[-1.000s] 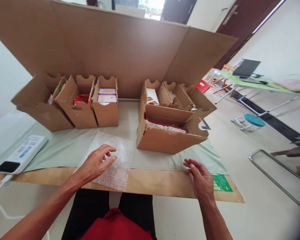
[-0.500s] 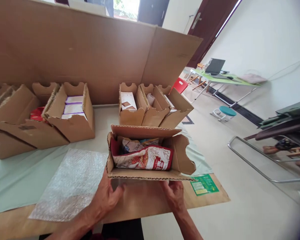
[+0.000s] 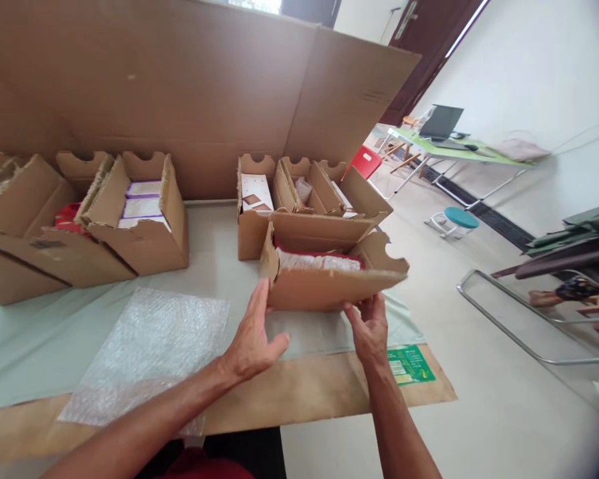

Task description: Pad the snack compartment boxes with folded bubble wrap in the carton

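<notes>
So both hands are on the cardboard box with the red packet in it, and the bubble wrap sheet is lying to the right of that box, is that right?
Not quite. The head view shows the bubble wrap sheet lying to the left of the cardboard box, not the right. The left hand and right hand are both on the box, with the red packet in it.

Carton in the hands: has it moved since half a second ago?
Yes. The carton went away from the green label, back toward the rear boxes.
</notes>
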A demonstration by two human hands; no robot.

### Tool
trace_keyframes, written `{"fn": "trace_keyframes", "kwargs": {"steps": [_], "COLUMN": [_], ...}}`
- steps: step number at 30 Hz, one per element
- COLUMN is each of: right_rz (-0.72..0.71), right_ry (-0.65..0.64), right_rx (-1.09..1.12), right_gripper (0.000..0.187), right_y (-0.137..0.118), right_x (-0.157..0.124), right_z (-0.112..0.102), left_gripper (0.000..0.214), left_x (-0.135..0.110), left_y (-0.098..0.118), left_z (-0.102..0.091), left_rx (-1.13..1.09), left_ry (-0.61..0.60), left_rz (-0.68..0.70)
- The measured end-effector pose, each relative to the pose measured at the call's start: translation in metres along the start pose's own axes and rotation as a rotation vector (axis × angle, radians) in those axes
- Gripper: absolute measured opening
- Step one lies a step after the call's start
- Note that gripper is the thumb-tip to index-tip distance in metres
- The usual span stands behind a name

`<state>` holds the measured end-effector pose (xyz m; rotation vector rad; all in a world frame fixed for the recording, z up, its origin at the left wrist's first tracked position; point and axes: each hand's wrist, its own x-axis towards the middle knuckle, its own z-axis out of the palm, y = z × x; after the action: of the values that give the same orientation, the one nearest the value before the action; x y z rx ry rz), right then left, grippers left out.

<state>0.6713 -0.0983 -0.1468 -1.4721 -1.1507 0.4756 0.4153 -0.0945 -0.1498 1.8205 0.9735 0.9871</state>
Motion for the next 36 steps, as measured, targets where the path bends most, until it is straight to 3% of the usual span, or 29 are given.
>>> {"fn": "trace_keyframes", "kwargs": {"steps": [3,5,7,10,13,17,20,24,27,29,31,34,36], "right_rz": [-0.028,-0.037,-0.075,-0.232,-0.42,-0.57,-0.641,-0.625,-0.594,-0.6,-0.627,-0.67,-0.689], "right_ry": [0.089,0.16,0.16,-0.06,-0.423,-0.833,-0.988,-0.942,-0.802,-0.775,-0.843,-0.978,-1.003], "right_rx": [-0.199,-0.318,-0.372,-0.367,-0.337,-0.397,-0.508,-0.578,-0.551,-0.526,-0.502,-0.516,-0.55], "right_gripper": [0.079,0.081,0.07,0.044,0.043,0.057,0.053,0.047,0.052,0.054,0.058,0.063,0.056], "right_y": [0.005,0.003,-0.004,-0.027,-0.059,-0.094,-0.096,-0.079,-0.076,-0.083,-0.09,-0.096,-0.094], "right_x": [-0.001,-0.02,-0.05,-0.097,-0.13,-0.143,-0.136,-0.12,-0.119,-0.126,-0.137,-0.154,-0.16], "right_z": [-0.001,-0.002,0.001,0.021,0.069,0.14,0.16,0.132,0.098,0.083,0.078,0.085,0.092], "left_gripper": [0.103,0.095,0.078,0.053,0.043,0.041,0.041,0.041,0.039,0.038,0.038,0.043,0.048], "left_x": [0.001,-0.013,-0.038,-0.078,-0.107,-0.123,-0.13,-0.139,-0.143,-0.144,-0.144,-0.145,-0.146], "left_y": [0.006,0.006,0.004,-0.002,-0.012,-0.023,-0.024,-0.017,-0.011,-0.011,-0.016,-0.03,-0.039], "left_z": [-0.015,-0.044,-0.083,-0.143,-0.179,-0.183,-0.172,-0.16,-0.162,-0.168,-0.177,-0.189,-0.196], "left_rx": [0.06,0.174,0.321,0.529,0.604,0.722,0.818,0.856,0.838,0.835,0.851,0.888,0.904], "left_ry": [0.086,0.103,0.134,0.235,0.242,0.121,0.034,-0.041,0.016,0.077,0.083,-0.025,-0.097], "left_rz": [0.063,0.043,-0.044,-0.185,-0.242,-0.19,-0.194,-0.157,-0.136,-0.113,-0.096,-0.118,-0.138]}}
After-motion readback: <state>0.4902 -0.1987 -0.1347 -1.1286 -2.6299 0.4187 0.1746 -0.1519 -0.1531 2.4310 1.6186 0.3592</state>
